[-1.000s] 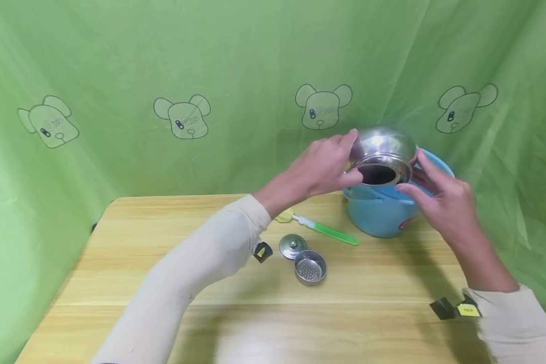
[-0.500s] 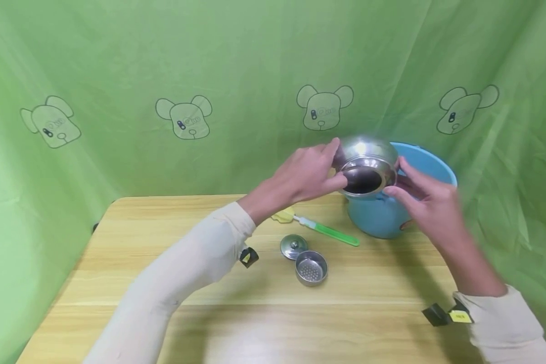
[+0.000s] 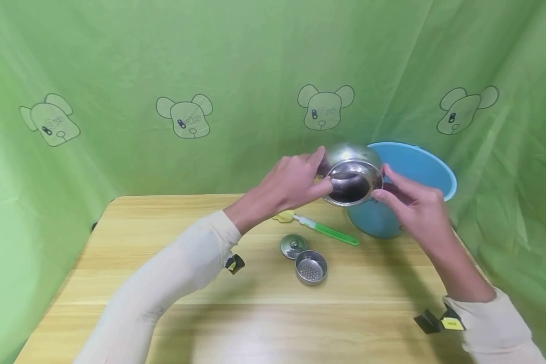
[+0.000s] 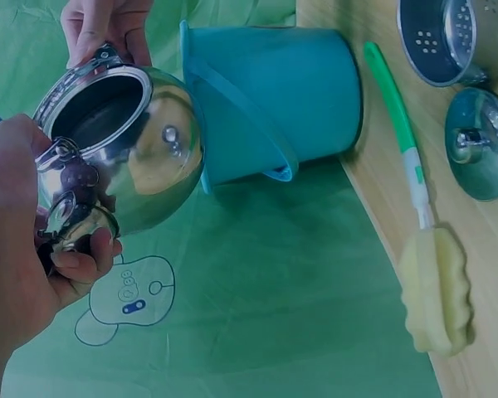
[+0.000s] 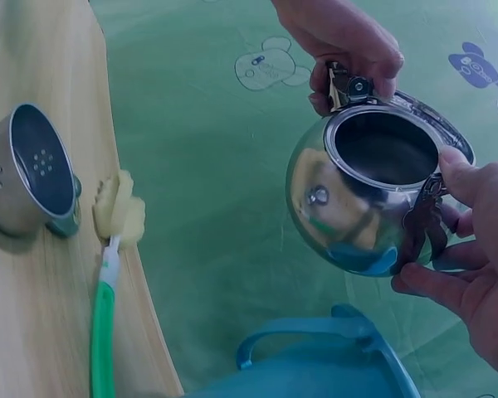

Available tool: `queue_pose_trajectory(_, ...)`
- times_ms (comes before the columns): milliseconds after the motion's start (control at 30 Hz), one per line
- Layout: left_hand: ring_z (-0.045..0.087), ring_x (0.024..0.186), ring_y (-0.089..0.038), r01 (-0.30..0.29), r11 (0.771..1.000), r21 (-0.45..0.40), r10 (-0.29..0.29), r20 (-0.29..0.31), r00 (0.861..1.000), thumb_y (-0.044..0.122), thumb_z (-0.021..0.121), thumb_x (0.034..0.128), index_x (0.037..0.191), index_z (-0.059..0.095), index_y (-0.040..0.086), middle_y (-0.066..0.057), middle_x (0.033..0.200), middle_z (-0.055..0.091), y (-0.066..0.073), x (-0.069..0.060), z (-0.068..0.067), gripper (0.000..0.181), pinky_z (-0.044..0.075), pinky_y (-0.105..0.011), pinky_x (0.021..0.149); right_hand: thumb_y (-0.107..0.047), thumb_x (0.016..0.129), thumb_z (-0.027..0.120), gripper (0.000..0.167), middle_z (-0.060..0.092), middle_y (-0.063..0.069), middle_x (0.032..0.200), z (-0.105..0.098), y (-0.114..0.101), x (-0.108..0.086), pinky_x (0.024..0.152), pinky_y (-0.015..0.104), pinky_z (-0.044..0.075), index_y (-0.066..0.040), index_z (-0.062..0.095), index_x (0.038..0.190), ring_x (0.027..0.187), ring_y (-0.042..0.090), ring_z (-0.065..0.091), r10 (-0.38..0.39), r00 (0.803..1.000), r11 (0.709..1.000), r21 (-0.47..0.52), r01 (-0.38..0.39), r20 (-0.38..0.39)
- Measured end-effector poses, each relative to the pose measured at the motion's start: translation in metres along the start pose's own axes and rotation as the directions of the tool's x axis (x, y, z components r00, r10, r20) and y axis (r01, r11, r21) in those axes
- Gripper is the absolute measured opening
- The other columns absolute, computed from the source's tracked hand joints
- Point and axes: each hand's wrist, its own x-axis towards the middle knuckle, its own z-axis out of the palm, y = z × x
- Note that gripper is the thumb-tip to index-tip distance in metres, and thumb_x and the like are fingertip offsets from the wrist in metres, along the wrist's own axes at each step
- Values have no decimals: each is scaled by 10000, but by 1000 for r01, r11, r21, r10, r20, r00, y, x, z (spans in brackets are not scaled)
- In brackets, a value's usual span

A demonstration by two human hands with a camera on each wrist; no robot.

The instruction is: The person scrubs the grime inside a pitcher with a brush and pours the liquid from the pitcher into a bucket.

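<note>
A shiny, round steel teapot point(image 3: 351, 156) is held in the air by both hands, its lidless mouth tilted toward me. My left hand point(image 3: 284, 184) grips its left side, with the thumb at the rim of the mouth. My right hand point(image 3: 416, 205) pinches the opposite side between thumb and fingers. Metal fittings show beside the mouth at both hands in the right wrist view, where the teapot point(image 5: 332, 207) reflects its surroundings. Just behind and right of the teapot stands a blue bucket point(image 3: 375, 220), partly covered by it in the head view.
On the wooden table point(image 3: 236, 323) lie a small knobbed lid point(image 3: 293, 246) and a perforated steel strainer cup point(image 3: 311, 268), side by side. A sponge brush point(image 3: 334, 233) with a green handle lies behind them. A green curtain point(image 3: 255, 60) hangs behind the table.
Both hands have carried the teapot left and slightly down, from in front of the bucket's opening to its left side. More of the bucket's inside shows. The things on the table stay put.
</note>
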Motion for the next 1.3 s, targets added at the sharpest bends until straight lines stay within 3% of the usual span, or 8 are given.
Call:
queue_pose_trajectory(167, 466, 521, -84, 4, 1000, 24, -3, -25, 1000, 401, 543, 987, 1327, 560, 64, 18, 803, 612, -5, -8, 3, 479, 382, -188, 411, 82, 828, 792, 546, 630, 267, 1310, 6, -5, -2, 821, 50, 549, -9, 635, 1343, 1021, -199, 647, 42, 999, 999, 4, -42, 23)
queue_pose_trajectory(267, 446, 513, -82, 14, 999, 31, -13, -36, 999, 406, 530, 1000, 1245, 594, 100, 24, 783, 615, -9, -13, 5, 397, 363, -192, 414, 34, 851, 795, 512, 637, 259, 1305, 10, -8, -3, 807, 35, 539, -16, 645, 1338, 1010, -220, 632, 66, 997, 998, -6, -66, 38)
queue_pose_trajectory(467, 431, 496, -82, 40, 999, 36, -38, -48, 998, 422, 491, 1011, 1224, 611, 111, 18, 734, 590, -14, -23, 9, 395, 346, -197, 408, -55, 874, 808, 481, 654, 239, 1296, 17, -12, -5, 802, 0, 511, -41, 660, 1331, 1007, -270, 581, 112, 992, 992, -57, -109, 57)
queue_pose_trajectory(733, 346, 460, -51, 23, 999, 29, -19, -106, 994, 382, 480, 1009, 1060, 624, 124, 31, 645, 534, -21, -35, 15, 300, 259, -162, 380, -166, 914, 793, 453, 664, 202, 1309, 24, -17, -9, 812, -12, 497, -75, 666, 1339, 1003, -286, 551, 177, 979, 982, -79, -169, 97)
queue_pose_trajectory(967, 296, 429, -35, 44, 998, 44, -37, -131, 991, 380, 479, 1015, 1276, 656, 25, 58, 574, 460, -26, -45, 20, 475, 215, -151, 367, -188, 927, 782, 443, 677, 211, 1303, 30, -20, -13, 795, -26, 488, -70, 669, 1339, 958, -293, 532, 205, 970, 977, -93, -194, 132)
queue_pose_trajectory(1100, 294, 424, -35, 53, 998, 38, -48, -125, 991, 383, 469, 1027, 1182, 674, 56, 61, 565, 459, -28, -50, 21, 416, 207, -151, 363, -214, 950, 758, 442, 668, 200, 1335, 33, -23, -14, 785, -16, 501, -72, 656, 1356, 947, -284, 537, 215, 964, 975, -99, -201, 158)
queue_pose_trajectory(1200, 295, 423, -32, 52, 998, 36, -47, -122, 991, 387, 460, 1033, 1102, 672, 78, 66, 561, 457, -29, -54, 22, 380, 207, -148, 363, -235, 962, 744, 437, 676, 189, 1329, 34, -26, -15, 762, -10, 509, -71, 656, 1357, 926, -223, 589, 219, 961, 972, -123, -200, 168)
queue_pose_trajectory(1300, 282, 422, -30, 53, 998, 42, -47, -129, 990, 384, 457, 1034, 1148, 688, 54, 73, 548, 433, -30, -57, 23, 418, 201, -147, 364, -257, 975, 728, 434, 685, 187, 1312, 35, -30, -16, 751, -13, 505, -66, 655, 1358, 938, 21, 734, 224, 957, 970, -139, -201, 182)
